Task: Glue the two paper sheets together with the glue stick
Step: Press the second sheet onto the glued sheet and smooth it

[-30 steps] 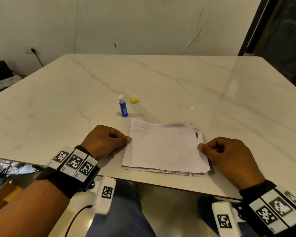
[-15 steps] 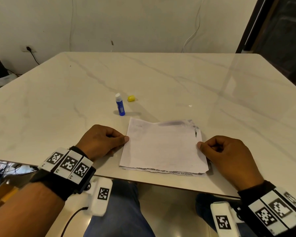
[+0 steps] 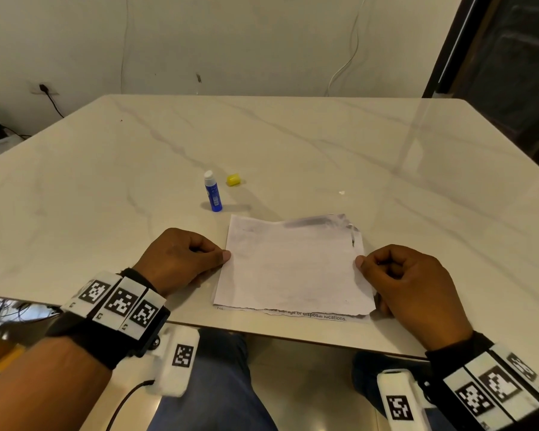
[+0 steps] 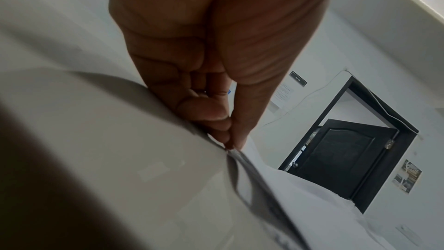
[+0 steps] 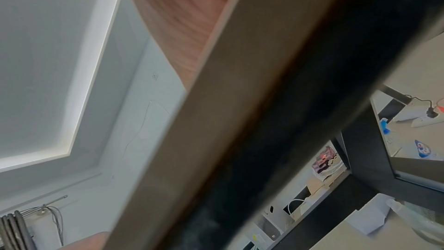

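Two white paper sheets lie stacked near the table's front edge. The top sheet (image 3: 293,265) is blank with a grey smear at its far edge. A printed strip of the lower sheet (image 3: 311,315) shows below it. My left hand (image 3: 221,259) pinches the stack's left edge between thumb and forefinger, and this pinch on the paper (image 4: 300,197) shows closely in the left wrist view. My right hand (image 3: 363,265) holds the right edge, thumb on top and fingers curled. The blue glue stick (image 3: 213,192) stands uncapped beyond the paper, its yellow cap (image 3: 233,179) beside it.
The marble table (image 3: 293,144) stretches wide beyond the glue stick. A tiny white scrap (image 3: 342,192) lies on it to the right. The right wrist view shows mostly the table's edge (image 5: 216,121) and my palm (image 5: 180,16).
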Demonstrator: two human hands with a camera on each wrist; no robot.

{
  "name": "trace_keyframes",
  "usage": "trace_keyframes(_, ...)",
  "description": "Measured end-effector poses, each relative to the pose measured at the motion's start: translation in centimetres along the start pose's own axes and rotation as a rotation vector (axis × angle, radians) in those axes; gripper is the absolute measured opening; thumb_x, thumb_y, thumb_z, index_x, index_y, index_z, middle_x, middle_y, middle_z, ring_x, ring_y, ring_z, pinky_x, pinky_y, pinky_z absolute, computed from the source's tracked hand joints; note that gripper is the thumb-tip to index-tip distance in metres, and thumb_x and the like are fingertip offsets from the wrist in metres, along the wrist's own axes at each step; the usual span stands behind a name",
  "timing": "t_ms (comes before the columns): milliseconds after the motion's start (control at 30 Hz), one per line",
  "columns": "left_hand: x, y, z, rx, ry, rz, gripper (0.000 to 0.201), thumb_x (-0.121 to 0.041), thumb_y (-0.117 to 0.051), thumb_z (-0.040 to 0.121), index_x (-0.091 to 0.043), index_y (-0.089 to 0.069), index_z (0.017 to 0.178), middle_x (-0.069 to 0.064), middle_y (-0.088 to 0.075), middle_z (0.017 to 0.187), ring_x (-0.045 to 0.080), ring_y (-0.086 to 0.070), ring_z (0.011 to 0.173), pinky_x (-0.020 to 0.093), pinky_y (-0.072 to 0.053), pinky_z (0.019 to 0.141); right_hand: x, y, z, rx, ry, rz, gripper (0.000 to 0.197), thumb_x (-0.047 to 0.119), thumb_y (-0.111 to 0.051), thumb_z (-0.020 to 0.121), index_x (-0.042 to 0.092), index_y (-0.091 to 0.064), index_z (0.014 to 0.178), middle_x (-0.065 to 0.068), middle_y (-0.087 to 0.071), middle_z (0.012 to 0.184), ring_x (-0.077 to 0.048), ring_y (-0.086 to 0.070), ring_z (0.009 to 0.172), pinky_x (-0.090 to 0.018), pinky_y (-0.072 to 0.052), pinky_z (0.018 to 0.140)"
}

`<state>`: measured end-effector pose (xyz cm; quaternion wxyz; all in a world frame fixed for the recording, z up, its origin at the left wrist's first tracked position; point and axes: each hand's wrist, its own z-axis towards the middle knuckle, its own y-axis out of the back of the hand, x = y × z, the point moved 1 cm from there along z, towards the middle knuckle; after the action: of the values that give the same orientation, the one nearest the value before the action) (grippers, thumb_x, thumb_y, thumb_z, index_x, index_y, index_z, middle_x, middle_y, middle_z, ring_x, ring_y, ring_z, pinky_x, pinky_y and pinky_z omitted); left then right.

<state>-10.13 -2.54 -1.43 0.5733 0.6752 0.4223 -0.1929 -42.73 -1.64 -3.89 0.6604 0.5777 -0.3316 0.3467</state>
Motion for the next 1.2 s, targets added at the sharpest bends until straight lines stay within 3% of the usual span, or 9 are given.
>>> trace_keyframes(233, 0.0, 0.0, 0.1, -0.004, -0.009, 0.020, 0.023, -0.038, -0.077, 0.080, -0.015, -0.077, 0.079, 0.008, -0.074, 0.071, 0.015, -0.061, 0.059, 0.025, -0.051, 0.060, -0.6, -0.1, -0.4, -0.033, 0.050, -0.044, 0.013, 0.040, -0.071, 0.084, 0.032, -0.068, 0.074, 0.018, -0.069, 0.071, -0.009, -0.064, 0.060, -0.036, -0.058, 0.065)
trace_keyframes(367, 0.1, 0.0, 0.2, 0.008, -0.008, 0.016, 0.023, -0.037, -0.077, 0.079, -0.015, -0.077, 0.079, 0.007, -0.074, 0.069, 0.014, -0.061, 0.058, 0.025, -0.051, 0.060, -0.8, -0.1, -0.3, -0.041, 0.056, -0.067, 0.012, 0.038, -0.070, 0.086, 0.032, -0.068, 0.075, 0.010, -0.069, 0.066, -0.010, -0.064, 0.059, -0.037, -0.058, 0.066)
trace_keyframes(533, 0.0, 0.0, 0.1, 0.004, -0.013, 0.055, 0.022, -0.038, -0.076, 0.080, -0.016, -0.077, 0.080, 0.006, -0.074, 0.071, 0.014, -0.060, 0.059, 0.025, -0.049, 0.060, -0.8, -0.1, -0.1, -0.054, 0.066, -0.109, 0.012, 0.036, -0.070, 0.086, 0.032, -0.066, 0.075, 0.012, -0.069, 0.067, -0.008, -0.064, 0.058, -0.027, -0.054, 0.063)
trace_keyframes(733, -0.1, 0.0, 0.1, -0.013, -0.013, 0.062, 0.025, -0.039, -0.075, 0.081, -0.014, -0.076, 0.081, 0.006, -0.072, 0.069, 0.014, -0.060, 0.059, 0.026, -0.049, 0.060, -0.9, -0.1, -0.1, -0.053, 0.057, -0.108, 0.011, 0.037, -0.070, 0.086, 0.033, -0.067, 0.076, 0.012, -0.069, 0.067, -0.010, -0.065, 0.058, -0.037, -0.059, 0.064)
trace_keyframes(900, -0.6, 0.0, -0.2, 0.032, -0.006, 0.097, 0.029, -0.045, -0.077, 0.076, -0.016, -0.076, 0.082, 0.006, -0.075, 0.075, 0.016, -0.063, 0.064, 0.026, -0.052, 0.064, -0.8, -0.1, -0.1, -0.053, 0.057, -0.116, 0.012, 0.038, -0.069, 0.086, 0.032, -0.066, 0.076, 0.012, -0.069, 0.067, -0.010, -0.065, 0.058, -0.038, -0.059, 0.064)
trace_keyframes(1200, -0.8, 0.0, -0.4, 0.072, -0.024, 0.155, 0.027, -0.037, -0.086, 0.068, -0.020, -0.074, 0.085, 0.001, -0.075, 0.079, 0.016, -0.066, 0.074, 0.022, -0.049, 0.066, -0.7, -0.1, -0.1, -0.047, 0.057, -0.114, 0.011, 0.037, -0.070, 0.086, 0.032, -0.066, 0.077, 0.011, -0.069, 0.067, -0.012, -0.065, 0.058, -0.040, -0.059, 0.065)
